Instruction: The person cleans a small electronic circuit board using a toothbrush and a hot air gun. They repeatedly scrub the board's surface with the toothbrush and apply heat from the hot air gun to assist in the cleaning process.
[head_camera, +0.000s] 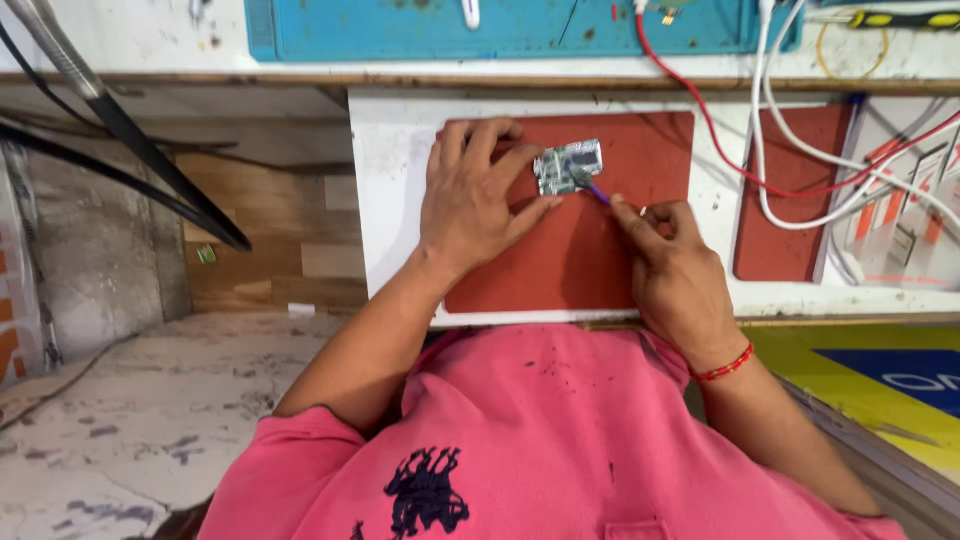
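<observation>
A small grey-green circuit board (567, 166) lies on a red-brown mat (570, 265) set on a white pull-out shelf (390, 200). My left hand (478, 195) rests flat on the mat, with its fingertips pressing the board's left edge. Pinched in the fingers of my right hand (672, 265) is a thin purple-handled tool (596, 192), and its tip touches the board's lower right part. A red thread band circles my right wrist.
A second red-brown mat (790, 200) lies to the right under red and white cables (790, 170). A teal work mat (510, 28) covers the bench above. Black cables (120, 160) hang at left. A yellow and blue panel (880, 380) sits lower right.
</observation>
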